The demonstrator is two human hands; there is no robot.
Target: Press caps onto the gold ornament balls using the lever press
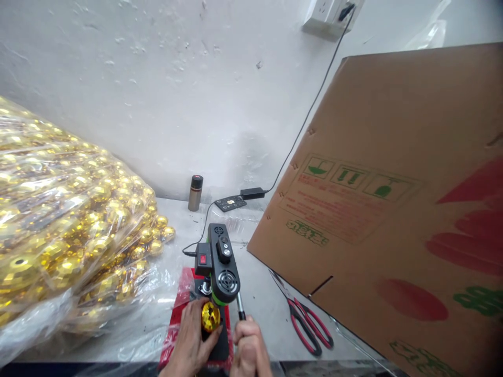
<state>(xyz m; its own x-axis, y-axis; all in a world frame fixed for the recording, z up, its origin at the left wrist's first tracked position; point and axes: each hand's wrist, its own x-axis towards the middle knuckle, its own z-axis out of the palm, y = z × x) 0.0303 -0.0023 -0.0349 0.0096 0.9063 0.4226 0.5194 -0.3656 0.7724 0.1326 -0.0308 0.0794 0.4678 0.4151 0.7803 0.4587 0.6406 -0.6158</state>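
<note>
Gleaming faceted gold ball (211, 316), underside unclear

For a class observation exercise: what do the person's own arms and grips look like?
The left grip and right grip are bare human hands; no gloves, rings, watch or sleeves show. The picture's lower edge crops the rest.

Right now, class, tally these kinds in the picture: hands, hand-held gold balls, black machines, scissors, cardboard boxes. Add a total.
Left hand and right hand: 2
Hand-held gold ball: 1
Black machine: 1
Scissors: 1 pair
Cardboard box: 1
Total: 6
</note>
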